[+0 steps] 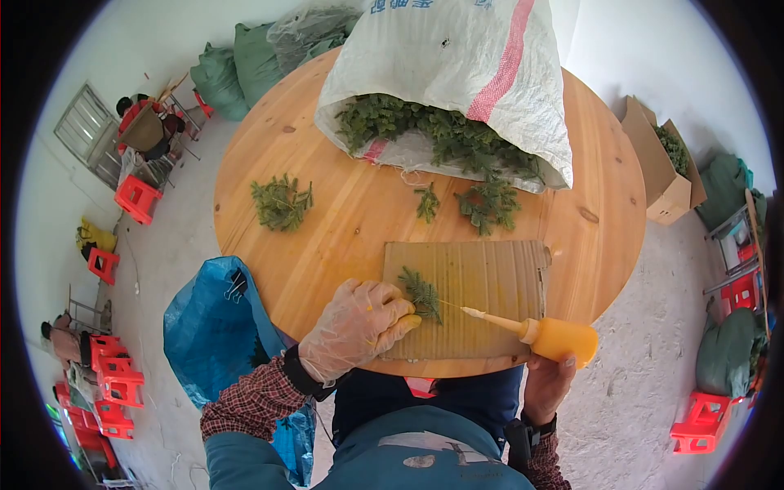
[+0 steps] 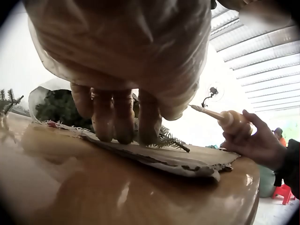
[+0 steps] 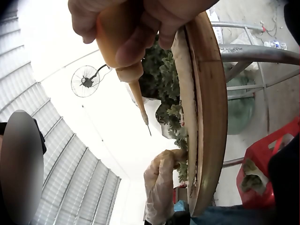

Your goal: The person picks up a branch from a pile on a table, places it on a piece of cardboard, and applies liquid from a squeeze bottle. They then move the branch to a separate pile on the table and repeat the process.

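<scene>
My left hand (image 1: pixel 357 322), in a clear plastic glove, holds a small evergreen sprig (image 1: pixel 420 294) at its side, down on a piece of corrugated cardboard (image 1: pixel 498 302). In the left wrist view, its bent fingers come down onto the board and the sprig's stem (image 2: pixel 180 146) sticks out to the right. The bare right hand (image 1: pixel 549 388) grips an orange-yellow squeeze bottle (image 1: pixel 569 341), tilted with its long thin nozzle (image 1: pixel 494 320) toward the sprig. In the right wrist view, the nozzle's fine metal tip (image 3: pixel 149 130) stands apart from the gloved fingers.
On the round wooden table (image 1: pixel 343 212), a white woven sack (image 1: pixel 441 65) lies open, full of greenery. Loose clumps (image 1: pixel 282 204) and sprigs (image 1: pixel 490 204) lie nearby. A blue bag (image 1: pixel 204 327) hangs at the left edge. Red stools (image 1: pixel 137 198) stand around, with a carton (image 1: pixel 661 163) at right.
</scene>
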A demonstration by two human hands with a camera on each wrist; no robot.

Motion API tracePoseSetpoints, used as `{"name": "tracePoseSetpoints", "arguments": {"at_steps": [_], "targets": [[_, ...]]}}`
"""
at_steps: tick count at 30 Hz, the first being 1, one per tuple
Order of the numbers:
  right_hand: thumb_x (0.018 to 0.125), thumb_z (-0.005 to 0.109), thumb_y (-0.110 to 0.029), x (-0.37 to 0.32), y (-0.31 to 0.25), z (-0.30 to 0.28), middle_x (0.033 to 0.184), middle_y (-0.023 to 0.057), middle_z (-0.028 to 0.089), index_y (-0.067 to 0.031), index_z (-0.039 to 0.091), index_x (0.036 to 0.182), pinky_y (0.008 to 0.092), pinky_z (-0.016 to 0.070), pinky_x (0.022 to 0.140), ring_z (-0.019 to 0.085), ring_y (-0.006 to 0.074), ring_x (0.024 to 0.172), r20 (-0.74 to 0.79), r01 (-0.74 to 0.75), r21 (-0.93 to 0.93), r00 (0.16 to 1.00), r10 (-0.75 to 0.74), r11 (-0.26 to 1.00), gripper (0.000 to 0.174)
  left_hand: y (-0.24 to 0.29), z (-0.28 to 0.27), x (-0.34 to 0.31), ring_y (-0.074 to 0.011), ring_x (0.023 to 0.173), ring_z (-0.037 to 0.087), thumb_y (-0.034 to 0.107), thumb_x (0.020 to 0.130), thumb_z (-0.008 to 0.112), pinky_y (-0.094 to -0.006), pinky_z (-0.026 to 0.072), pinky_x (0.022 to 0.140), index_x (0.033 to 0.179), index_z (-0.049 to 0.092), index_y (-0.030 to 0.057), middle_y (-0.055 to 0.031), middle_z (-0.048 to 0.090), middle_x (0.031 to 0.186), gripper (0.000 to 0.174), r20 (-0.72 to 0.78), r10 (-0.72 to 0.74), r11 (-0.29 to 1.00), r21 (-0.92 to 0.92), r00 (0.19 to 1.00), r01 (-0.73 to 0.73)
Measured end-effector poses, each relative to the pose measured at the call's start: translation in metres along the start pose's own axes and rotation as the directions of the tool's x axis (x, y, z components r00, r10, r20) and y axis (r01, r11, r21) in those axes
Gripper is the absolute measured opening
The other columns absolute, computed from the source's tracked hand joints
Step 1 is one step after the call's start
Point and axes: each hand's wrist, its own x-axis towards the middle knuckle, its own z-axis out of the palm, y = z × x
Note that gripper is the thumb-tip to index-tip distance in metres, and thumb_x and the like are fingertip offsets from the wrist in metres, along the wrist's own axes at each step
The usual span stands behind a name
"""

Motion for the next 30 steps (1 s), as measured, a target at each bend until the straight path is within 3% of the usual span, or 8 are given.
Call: {"name": "tracePoseSetpoints", "arguments": {"at_steps": [4,8,12,15,19,27,30], "targets": [[0.099,0.058,-0.044,0.000,-0.001,0.000,0.111,0.0098,0.067,-0.0046,0.055,0.129,0.0255,0.0485,0.069,0.057,0.0131,0.076,-0.010,-0.002,-0.011,1.000,0.002,1.000,0.050,0.002,0.006,0.005,-0.0266,0.088,0.062,0.029,0.084,0.074,-0.0406,0.0450,0.076,0.098,0.070,0.0133,-0.0040,0.064,0.093,0.022,-0.006,-0.044,0.999,0.007,0.999,0.044],[0.099,0.058,-0.045,-0.001,-0.001,0.003,0.111,0.0100,0.067,-0.0043,0.055,0.129,0.0252,0.0488,0.069,0.058,0.0134,0.076,-0.024,-0.004,-0.024,1.000,0.003,1.000,0.051,0.007,0.005,0.013,-0.0238,0.097,0.060,0.032,0.087,0.071,-0.0389,0.0450,0.079,0.102,0.068,0.0118,-0.0048,0.063,0.103,0.025,0.071,-0.145,0.987,0.075,0.987,0.140],[0.099,0.058,-0.046,-0.001,0.000,0.001,0.111,0.0103,0.068,-0.0040,0.055,0.130,0.0253,0.0497,0.069,0.059,0.0137,0.077,-0.027,0.001,-0.051,1.000,-0.002,0.999,0.052,0.011,0.005,0.021,-0.0235,0.101,0.058,0.032,0.085,0.072,-0.0391,0.0445,0.082,0.104,0.065,0.0118,-0.0057,0.061,0.107,0.028,-0.017,-0.205,0.967,0.151,0.979,0.205],[0.099,0.058,-0.046,-0.002,0.001,0.000,0.110,0.0104,0.068,-0.0036,0.054,0.130,0.0259,0.0508,0.070,0.060,0.0140,0.077,-0.011,0.002,-0.068,1.000,-0.003,0.998,0.053,0.011,0.005,0.025,-0.0237,0.104,0.057,0.031,0.085,0.071,-0.0395,0.0438,0.086,0.106,0.063,0.0112,-0.0060,0.061,0.112,0.030,-0.108,-0.127,0.983,0.120,0.986,0.140],[0.099,0.058,-0.048,-0.005,0.005,-0.001,0.109,0.0114,0.067,-0.0026,0.054,0.130,0.0279,0.0526,0.070,0.062,0.0150,0.079,-0.059,0.011,-0.091,0.998,-0.016,0.996,0.055,0.007,0.010,0.020,-0.0240,0.108,0.057,0.028,0.086,0.069,-0.0394,0.0430,0.092,0.110,0.064,0.0093,-0.0063,0.062,0.118,0.031,-0.038,0.011,0.983,0.186,0.999,-0.003],[0.096,0.063,-0.045,-0.007,0.003,0.011,0.107,0.0145,0.066,0.0001,0.050,0.130,0.0313,0.0542,0.072,0.064,0.0201,0.082,-0.046,0.081,-0.170,0.995,-0.090,0.982,0.058,0.014,0.015,0.014,-0.0263,0.116,0.058,0.023,0.089,0.063,-0.0410,0.0429,0.097,0.125,0.064,0.0090,-0.0108,0.060,0.126,0.038,0.023,0.056,0.986,0.156,0.998,-0.059],[0.092,0.068,-0.050,-0.014,0.003,0.013,0.111,0.0150,0.063,0.0010,0.048,0.130,0.0319,0.0543,0.074,0.064,0.0219,0.085,-0.044,0.126,-0.303,0.988,-0.146,0.945,0.067,0.013,0.012,0.011,-0.0271,0.117,0.058,0.021,0.089,0.060,-0.0407,0.0433,0.098,0.126,0.063,0.0075,-0.0120,0.060,0.126,0.039,0.052,0.061,0.974,0.216,0.997,-0.071]]}}
